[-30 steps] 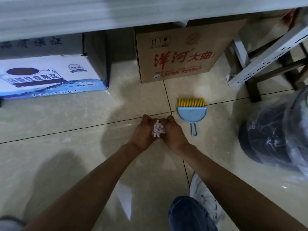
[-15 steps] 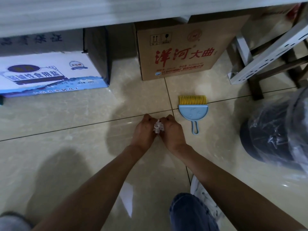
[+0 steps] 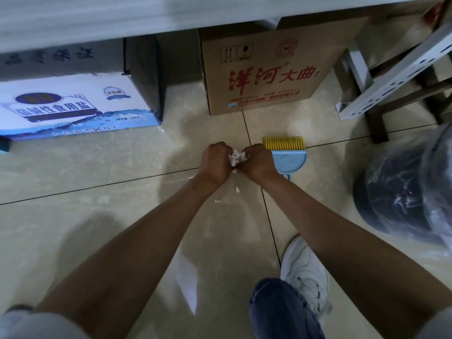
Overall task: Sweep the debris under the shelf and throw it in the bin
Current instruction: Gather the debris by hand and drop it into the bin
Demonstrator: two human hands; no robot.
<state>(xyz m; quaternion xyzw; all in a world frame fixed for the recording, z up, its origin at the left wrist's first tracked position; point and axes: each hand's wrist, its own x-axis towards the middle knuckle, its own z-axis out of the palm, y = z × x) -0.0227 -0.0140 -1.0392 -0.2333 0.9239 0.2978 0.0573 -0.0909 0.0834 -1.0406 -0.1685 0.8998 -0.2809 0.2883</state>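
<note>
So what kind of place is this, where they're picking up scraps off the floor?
Probably a storeroom or a shop's back room: a liquor carton and a salt carton sit on a tiled floor under a white shelf, by slotted metal racking.

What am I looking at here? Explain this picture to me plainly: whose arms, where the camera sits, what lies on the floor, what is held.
No machine here: a person wears a camera on the head, looking down at their own arms. The left hand and right hand together grip a wad of white crumpled paper scraps. Two small white bits appear on the beige tiled floor below the hands. Beside the right hand lies a small blue brush with yellow bristles. Under the grey shelf stand a brown cardboard box and a white-and-blue box. At right stands a dark bin lined with a clear plastic bag.
</note>
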